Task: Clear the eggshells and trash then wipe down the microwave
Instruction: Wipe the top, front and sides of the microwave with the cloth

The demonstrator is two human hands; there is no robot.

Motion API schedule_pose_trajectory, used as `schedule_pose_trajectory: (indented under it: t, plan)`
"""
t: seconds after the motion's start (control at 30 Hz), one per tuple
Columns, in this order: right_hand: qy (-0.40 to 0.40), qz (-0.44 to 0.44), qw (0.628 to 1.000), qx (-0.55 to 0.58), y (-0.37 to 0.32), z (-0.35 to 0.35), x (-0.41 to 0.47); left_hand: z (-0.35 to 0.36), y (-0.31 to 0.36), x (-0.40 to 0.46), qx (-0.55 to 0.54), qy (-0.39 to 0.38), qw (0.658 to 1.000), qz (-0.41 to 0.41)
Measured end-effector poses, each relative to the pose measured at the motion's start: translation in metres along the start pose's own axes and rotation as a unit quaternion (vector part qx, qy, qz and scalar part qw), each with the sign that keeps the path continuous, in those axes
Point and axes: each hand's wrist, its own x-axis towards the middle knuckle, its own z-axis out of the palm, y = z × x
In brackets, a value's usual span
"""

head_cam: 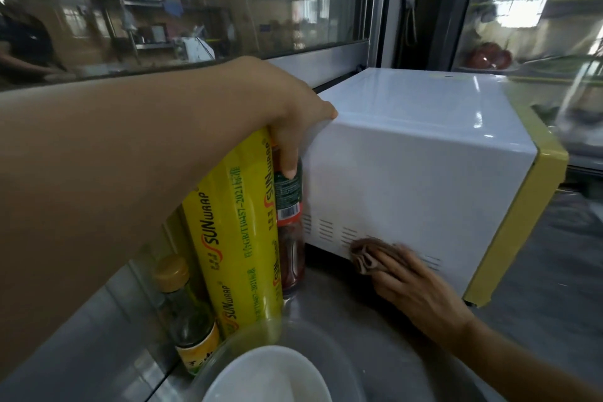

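Observation:
A white microwave [424, 147] with a yellow front frame stands on the steel counter, its left side facing me. My right hand [414, 284] presses a folded brown cloth [367, 254] against the vent slots low on that side. My left hand [287, 114] reaches across from the left and rests on the top of a yellow roll of cling wrap [238, 232], with its fingers over a sauce bottle [288, 225] and touching the microwave's back corner. No eggshells or trash are in view.
A small dark bottle with a yellow cap [186, 313] stands left of the wrap. A white bowl inside a clear glass bowl [264, 375] sits at the bottom edge. Glass windows run behind the counter [359, 336]. Blurred items lie right of the microwave.

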Motion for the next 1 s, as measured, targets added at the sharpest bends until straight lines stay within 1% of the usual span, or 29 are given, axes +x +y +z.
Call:
schedule_pose_trajectory:
  t: [0.03,0.1,0.13,0.2,0.3,0.4,0.47,0.53,0.6,0.67,0.8,1.0]
  plan:
    - [0.033,0.01,0.999,-0.016,0.005,0.006,-0.019,-0.002,0.002,-0.002,0.015,0.0,1.0,0.002]
    - [0.021,0.032,0.999,-0.039,0.013,0.007,-0.048,-0.002,0.007,0.0,0.034,0.01,0.999,-0.007]
    - [-0.007,0.036,0.999,-0.033,0.014,0.006,-0.055,-0.002,0.011,0.001,0.044,0.026,0.999,-0.002]
    - [-0.029,0.032,0.999,-0.005,0.013,0.003,-0.054,0.002,0.02,0.005,0.039,0.064,0.997,0.011]
    - [-0.012,0.02,1.0,0.007,0.007,0.003,-0.034,0.012,0.03,0.011,0.007,0.09,0.996,0.007]
    - [-0.047,0.042,0.998,-0.011,-0.006,-0.009,0.006,0.02,0.033,0.013,0.002,0.106,0.994,-0.006]
    - [-0.027,0.024,0.999,-0.038,-0.017,-0.009,0.032,0.023,0.036,0.013,-0.001,0.121,0.993,-0.015]
    - [-0.031,0.003,0.998,-0.055,-0.022,-0.006,0.049,0.026,0.04,0.012,-0.01,0.136,0.99,-0.023]
    - [-0.012,0.016,0.997,-0.07,-0.02,-0.011,0.048,0.028,0.045,0.011,-0.018,0.143,0.989,-0.034]
    - [0.01,0.036,0.998,-0.05,-0.012,-0.013,0.031,0.03,0.048,0.01,-0.023,0.147,0.988,-0.045]
    - [0.015,0.026,0.999,-0.029,0.007,0.004,-0.033,0.033,0.051,0.009,-0.034,0.16,0.985,-0.057]
    - [-0.022,0.027,0.999,-0.038,0.029,0.012,-0.099,0.037,0.055,0.009,-0.045,0.179,0.98,-0.07]
